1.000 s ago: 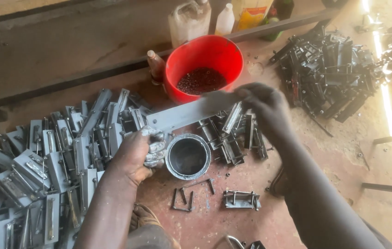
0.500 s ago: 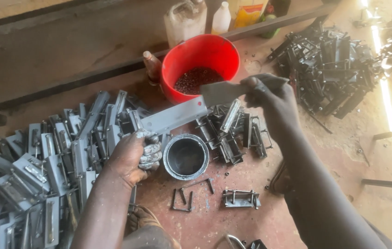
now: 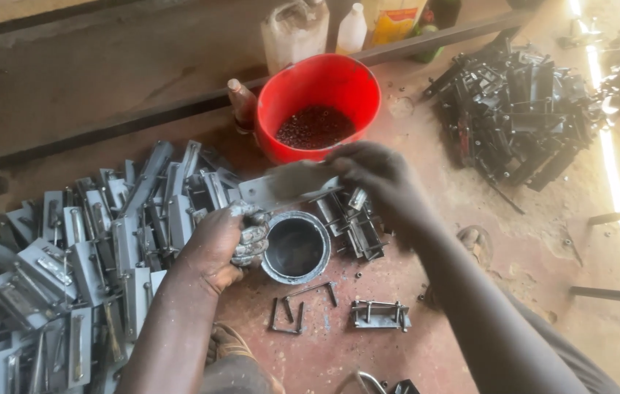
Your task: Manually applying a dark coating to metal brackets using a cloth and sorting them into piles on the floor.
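Observation:
Both hands hold one long grey flat metal bar (image 3: 280,186) just above the floor. My left hand (image 3: 226,241), smeared with grey paint, grips its near end beside a small round paint tin (image 3: 296,246). My right hand (image 3: 375,175) is closed over the bar's far end, blurred with motion. The tin stands open on the reddish floor, dark inside. Behind the hands sits a red plastic bucket (image 3: 321,109) with small dark pieces in its bottom.
A heap of grey painted metal brackets (image 3: 83,255) covers the floor at left. Dark unpainted brackets (image 3: 521,109) are piled at upper right, a few more (image 3: 357,222) right of the tin. Loose small metal parts (image 3: 379,315) lie near me. Plastic jugs and bottles (image 3: 295,29) stand behind the bucket.
The bar has tilted and shifted left and down toward the tin. My right hand moved left along it, from near the bucket's right side to in front of the bucket.

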